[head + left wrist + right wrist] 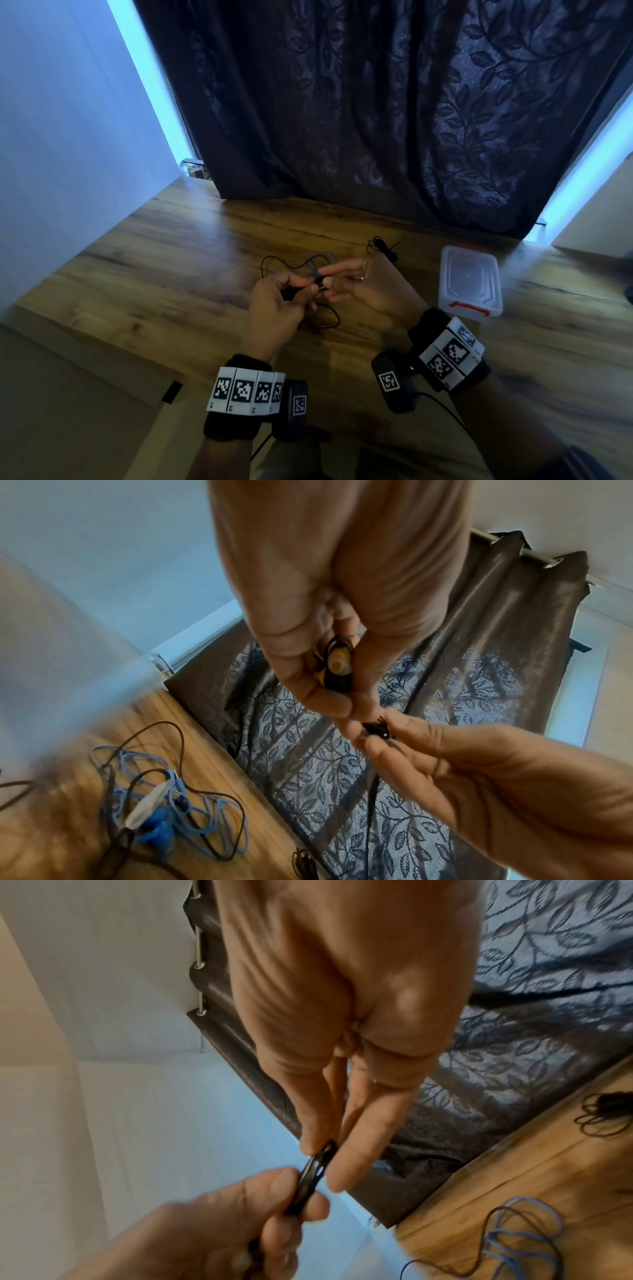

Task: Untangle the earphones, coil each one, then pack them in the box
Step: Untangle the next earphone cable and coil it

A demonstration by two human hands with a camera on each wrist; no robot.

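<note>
My left hand (299, 289) grips a small coil of black earphone cable (310, 286) just above the table; its yellowish earbuds (337, 666) show inside the curled fingers. My right hand (330, 279) pinches the far end of that coil (322, 1160) between thumb and fingertips. A blue earphone (161, 813) lies loose on the wood beyond my hands, with a thin black cable (212, 796) looping over it. Another black earphone (382, 248) lies bundled near the curtain. The clear plastic box (471, 284) with red latches stands to the right, lid on.
The wooden table (171, 257) ends at a dark leaf-patterned curtain (394, 120) at the back and a white wall on the left. Black cable loops trail on the wood under my hands (329, 318). Tagged bands and cameras sit on both wrists.
</note>
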